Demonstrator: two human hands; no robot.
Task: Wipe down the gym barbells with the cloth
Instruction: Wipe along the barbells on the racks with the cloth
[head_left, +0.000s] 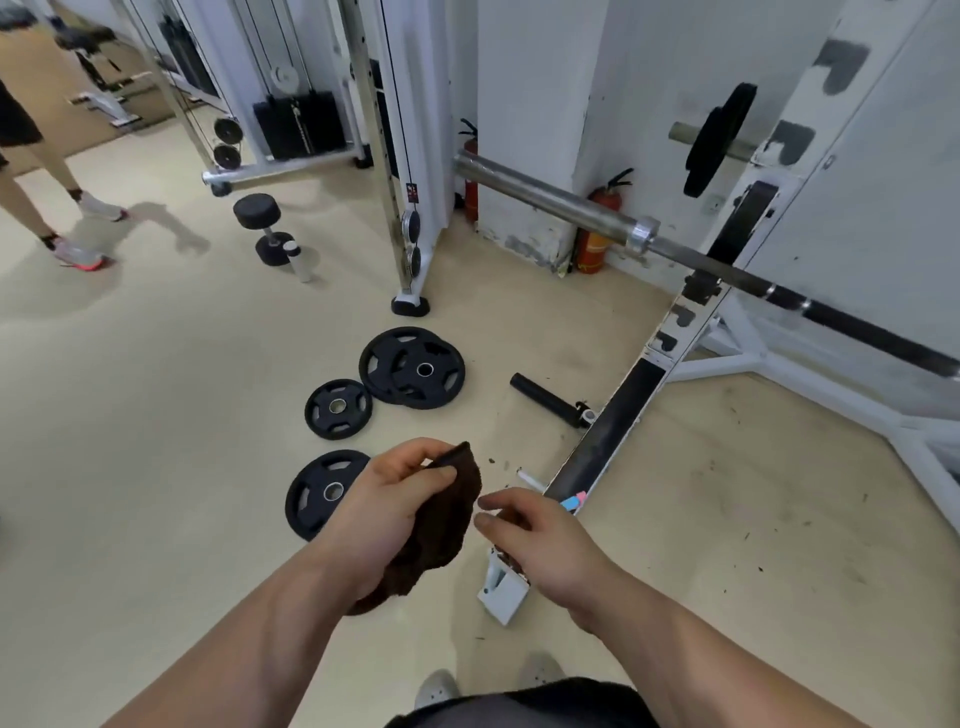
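Observation:
A steel barbell (550, 200) rests across a white rack (691, 317), its bare sleeve pointing left and its dark shaft running off to the right edge. My left hand (387, 512) grips a dark brown cloth (447, 525) that hangs bunched below the palm, well below and in front of the bar. My right hand (540, 545) hovers just right of the cloth, fingers loosely curled with the fingertips close to the fabric; nothing is in it.
Several black weight plates (410, 366) lie on the beige floor ahead. A black foam roller peg (545, 400) sticks out from the rack base. Behind stand a dumbbell (262, 228), a white bottle (300, 260), two fire extinguishers (597, 228) and a cable machine (298, 124). Another person's legs (47, 208) are at the far left.

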